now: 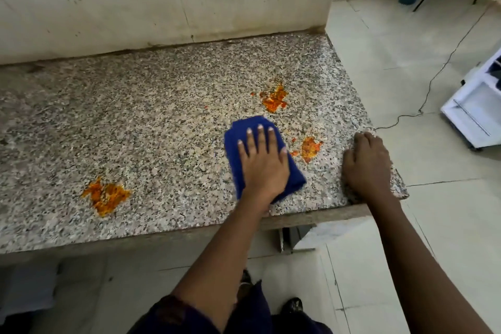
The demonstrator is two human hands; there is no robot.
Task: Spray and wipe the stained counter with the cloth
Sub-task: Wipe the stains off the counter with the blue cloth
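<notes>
Cloth (238,144) half hidden under flat left hand (261,165), right hand (366,165) fingers loosely curled on counter (135,130) corner

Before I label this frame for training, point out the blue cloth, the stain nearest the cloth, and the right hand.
blue cloth (250,124): head view, bare far part beyond the fingertips.
stain nearest the cloth (310,148): head view, middle of the orange patch.
right hand (367,164): head view, back of the hand.

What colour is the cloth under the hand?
The cloth is dark blue, plain with no pattern, seen best in the head view.
</notes>
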